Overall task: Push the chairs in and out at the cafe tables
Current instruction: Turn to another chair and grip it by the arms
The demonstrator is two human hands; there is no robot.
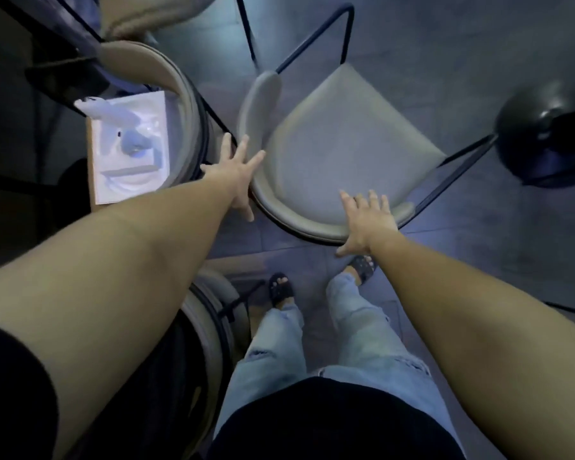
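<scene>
The chair (342,144) I am working on stands on the floor (478,244) right in front of the feet, turned at an angle, with its curved backrest (299,227) nearest me. It is just beside a second chair (183,94) on the left, and a round dark table base (541,127) sits well apart to the right.

My left hand (236,177) is at the left end of the backrest, its fingers (243,144) straight and spread apart. I cannot tell whether the palm bears on the rail or only hovers over the gap between the two chairs. My right hand (365,220) lies flat on the near right part of the rail, fingers straight and apart, clamped on nothing.

I judge the chair light to moderate: thin dark metal legs (312,41) under a padded grey seat. The frame should be stiff and the padding slightly soft under the palms. The covering looks smooth, so flat hands may slide, and curling the fingers over the top of the backrest would give surer control. The legs may scrape or catch on the floor joints, and the neighbouring chair is close enough to knock.

A white box (130,151) rests on the second chair. I can read no brand, label or writing anywhere.
</scene>
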